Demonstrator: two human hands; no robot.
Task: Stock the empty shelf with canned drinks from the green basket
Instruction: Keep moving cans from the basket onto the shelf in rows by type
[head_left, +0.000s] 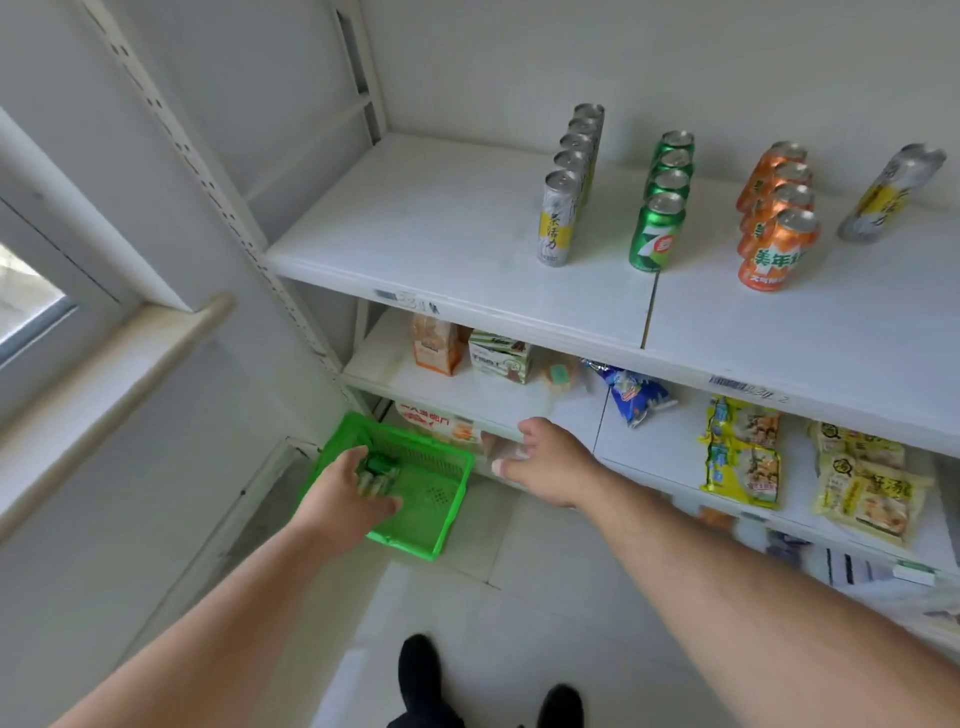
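The green basket (436, 519) sits on the floor at the foot of the shelving. My left hand (345, 491) reaches down into it and its fingers close around a green can (378, 467) lying inside. My right hand (545, 457) hovers beside the basket, near the edge of a lower shelf, fingers apart and holding nothing. On the white upper shelf (441, 228) stand rows of cans: silver-and-yellow cans (563, 208), green cans (660, 223), orange cans (774, 234) and one more silver-and-yellow can (888, 192) at the far right.
Lower shelves hold snack boxes (498, 356), a blue packet (631, 397) and yellow food packs (743, 452). A window sill (104, 374) juts out at the left. The perforated shelf upright (234, 208) stands beside the basket. My shoes (421, 675) rest on the tiled floor.
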